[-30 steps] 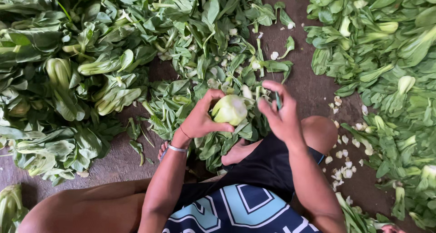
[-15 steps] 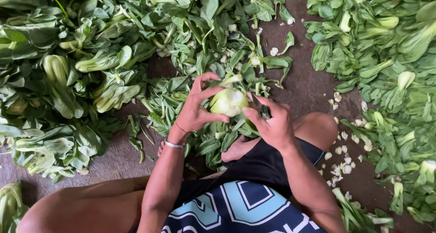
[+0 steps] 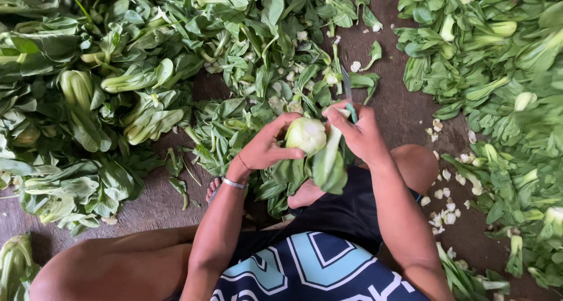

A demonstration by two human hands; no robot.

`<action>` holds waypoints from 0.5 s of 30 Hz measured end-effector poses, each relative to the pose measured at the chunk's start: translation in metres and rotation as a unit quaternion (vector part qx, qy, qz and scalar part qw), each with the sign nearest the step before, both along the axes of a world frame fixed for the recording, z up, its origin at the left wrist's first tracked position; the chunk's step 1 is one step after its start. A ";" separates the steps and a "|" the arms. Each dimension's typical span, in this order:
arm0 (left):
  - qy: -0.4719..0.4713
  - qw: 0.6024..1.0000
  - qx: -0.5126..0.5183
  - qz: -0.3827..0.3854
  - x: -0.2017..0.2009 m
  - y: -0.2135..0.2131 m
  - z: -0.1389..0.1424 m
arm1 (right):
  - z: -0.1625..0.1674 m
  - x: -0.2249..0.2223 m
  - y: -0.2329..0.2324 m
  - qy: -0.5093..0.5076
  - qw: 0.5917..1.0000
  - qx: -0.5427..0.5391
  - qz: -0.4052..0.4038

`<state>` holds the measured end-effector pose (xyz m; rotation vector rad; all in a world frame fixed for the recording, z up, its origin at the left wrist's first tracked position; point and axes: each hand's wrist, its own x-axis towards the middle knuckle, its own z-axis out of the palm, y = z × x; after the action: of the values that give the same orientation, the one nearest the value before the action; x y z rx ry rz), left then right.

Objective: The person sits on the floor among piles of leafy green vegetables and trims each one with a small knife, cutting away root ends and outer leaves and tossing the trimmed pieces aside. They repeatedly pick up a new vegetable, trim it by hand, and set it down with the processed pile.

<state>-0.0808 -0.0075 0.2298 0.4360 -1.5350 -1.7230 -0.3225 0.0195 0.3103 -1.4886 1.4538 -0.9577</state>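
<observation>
My left hand (image 3: 267, 148) wraps around the pale base of a bok choy head (image 3: 306, 135) held over my lap, its leaves (image 3: 329, 166) hanging toward my knees. My right hand (image 3: 359, 134) touches its other side, clenched on a knife (image 3: 347, 93) — the blade points away from me. Beyond lie loose trimmed leaves (image 3: 252, 72), and whole heads (image 3: 88, 101) piled left — more greens (image 3: 498, 55) right

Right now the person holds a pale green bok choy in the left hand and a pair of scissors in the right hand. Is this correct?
Not quite. The head view shows the right hand gripping a knife, its blade pointing away, not scissors. The rest stands: the left hand holds the pale green bok choy.
</observation>
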 end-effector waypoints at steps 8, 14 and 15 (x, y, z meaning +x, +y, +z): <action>-0.289 0.926 -0.176 0.165 0.000 0.000 0.014 | 0.044 0.017 0.010 0.139 0.976 -0.099 0.131; -0.405 0.853 -0.266 0.192 -0.001 0.011 0.043 | 0.045 0.031 0.001 0.205 0.969 0.014 0.135; -0.400 0.855 -0.263 0.200 0.000 0.012 0.046 | 0.044 0.030 0.001 0.202 0.972 0.026 0.118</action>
<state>-0.0813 0.0042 0.2756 1.1757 -2.1936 -0.7391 -0.2921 0.0206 0.3540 -1.8429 1.5200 -0.4866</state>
